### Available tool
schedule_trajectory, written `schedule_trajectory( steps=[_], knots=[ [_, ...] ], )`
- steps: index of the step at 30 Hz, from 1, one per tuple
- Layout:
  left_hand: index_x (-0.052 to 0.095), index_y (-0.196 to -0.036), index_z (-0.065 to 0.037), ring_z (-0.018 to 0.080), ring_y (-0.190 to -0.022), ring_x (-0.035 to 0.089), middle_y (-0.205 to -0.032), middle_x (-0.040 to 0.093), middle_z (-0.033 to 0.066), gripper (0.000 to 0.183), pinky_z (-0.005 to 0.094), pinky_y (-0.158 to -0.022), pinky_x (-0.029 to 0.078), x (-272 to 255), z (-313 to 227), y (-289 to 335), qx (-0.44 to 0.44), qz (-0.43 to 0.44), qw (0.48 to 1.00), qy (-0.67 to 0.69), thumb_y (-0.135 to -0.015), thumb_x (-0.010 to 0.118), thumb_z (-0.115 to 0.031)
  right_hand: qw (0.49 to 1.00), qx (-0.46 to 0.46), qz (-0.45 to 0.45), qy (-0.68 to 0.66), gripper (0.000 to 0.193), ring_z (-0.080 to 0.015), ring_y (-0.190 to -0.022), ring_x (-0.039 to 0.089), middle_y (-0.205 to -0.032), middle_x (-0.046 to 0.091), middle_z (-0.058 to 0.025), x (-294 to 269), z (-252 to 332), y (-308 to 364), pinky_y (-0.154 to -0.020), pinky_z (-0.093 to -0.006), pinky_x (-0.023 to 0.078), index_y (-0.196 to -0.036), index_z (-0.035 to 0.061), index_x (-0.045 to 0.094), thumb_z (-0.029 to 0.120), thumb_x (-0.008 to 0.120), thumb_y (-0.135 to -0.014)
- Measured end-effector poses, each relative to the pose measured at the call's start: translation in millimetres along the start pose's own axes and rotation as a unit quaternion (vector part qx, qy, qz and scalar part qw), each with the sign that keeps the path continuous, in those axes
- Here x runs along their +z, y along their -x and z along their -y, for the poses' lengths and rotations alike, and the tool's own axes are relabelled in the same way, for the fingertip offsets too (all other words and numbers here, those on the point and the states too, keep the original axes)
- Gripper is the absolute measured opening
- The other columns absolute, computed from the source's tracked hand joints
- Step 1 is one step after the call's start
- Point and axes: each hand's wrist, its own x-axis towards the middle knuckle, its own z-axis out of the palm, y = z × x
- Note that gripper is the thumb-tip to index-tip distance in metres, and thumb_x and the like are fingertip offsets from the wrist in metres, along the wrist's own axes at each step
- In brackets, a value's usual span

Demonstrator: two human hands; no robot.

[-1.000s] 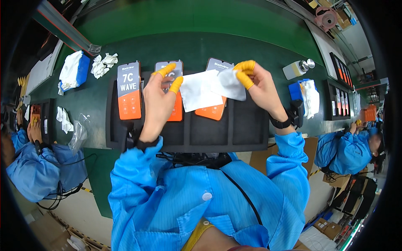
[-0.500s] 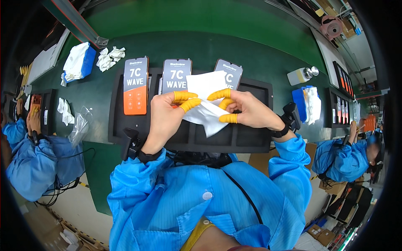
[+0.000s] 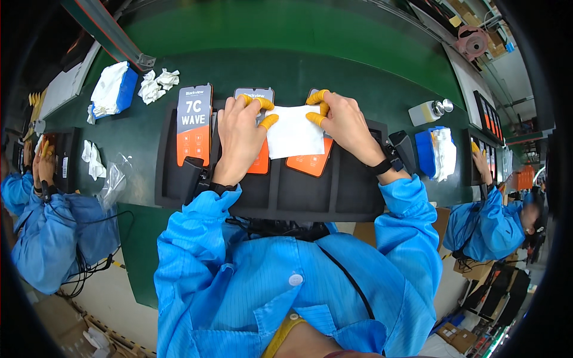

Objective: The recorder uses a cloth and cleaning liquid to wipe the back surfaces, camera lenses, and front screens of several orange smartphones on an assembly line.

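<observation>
Stretched between my two hands is a white wiping cloth [image 3: 295,134], held flat by its upper corners. Yellow finger cots cover the fingertips of my left hand [image 3: 243,134], pinched on the cloth's left corner. My right hand [image 3: 352,128] pinches the other corner, also in yellow cots. Behind the cloth, the middle phone [image 3: 259,163] and the right phone [image 3: 309,164] are partly hidden, with grey and orange faces. A third phone [image 3: 194,122] lies fully in view at the left. All three rest on a black compartment tray [image 3: 298,200].
Crumpled white cloths [image 3: 156,86] lie at the far left beside a blue box of cloths [image 3: 122,89]. A clear plastic bag [image 3: 114,182] is nearer. To the right stand a pump bottle [image 3: 430,111] and another blue box [image 3: 425,152]. Co-workers sit at both sides.
The cloth, folded and loose before, is now spread out flat. Both hands have moved up and away from me, with their fingers at its top corners.
</observation>
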Motion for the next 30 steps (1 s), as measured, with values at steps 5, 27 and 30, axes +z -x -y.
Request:
schedule_trajectory(
  steps=[5, 27, 30],
  knots=[
    [0.067, -0.085, -0.006, 0.0238, -0.083, 0.05, -0.085, 0.057, 0.0055, 0.013, 0.0365, -0.069, 0.032, 8, 4, 5, 0.028, 0.02, 0.995, -0.093, -0.075, 0.073, -0.013, 0.99, -0.051, -0.03, 0.129, 0.017, -0.0344, -0.084, 0.063, -0.092, 0.06, -0.0207, 6, -8, -2, -0.072, -0.0425, 0.051, -0.09, -0.0046, 0.063, 0.003, 0.065, -0.075],
    [0.071, -0.092, -0.013, 0.0228, -0.101, 0.044, -0.097, 0.06, 0.0015, 0.017, 0.0402, -0.078, 0.022, 25, -25, -2, -0.044, 0.039, 0.998, 0.036, -0.077, 0.074, -0.021, 0.996, -0.047, -0.075, -0.003, 0.014, -0.027, -0.068, 0.059, -0.08, 0.06, -0.0152, -17, -40, 27, -0.063, -0.0362, 0.047, -0.09, 0.0002, 0.067, 0.009, 0.07, -0.079],
    [0.071, -0.098, -0.013, 0.0245, -0.108, 0.041, -0.103, 0.058, 0.0047, 0.023, 0.0428, -0.082, 0.022, 34, -23, -1, -0.03, 0.028, 0.999, 0.016, -0.079, 0.073, -0.025, 0.996, -0.031, -0.082, -0.033, 0.019, -0.0256, -0.067, 0.058, -0.08, 0.06, -0.0142, -13, -46, 23, -0.062, -0.0349, 0.047, -0.096, 0.0014, 0.066, 0.009, 0.07, -0.079]
  ],
)
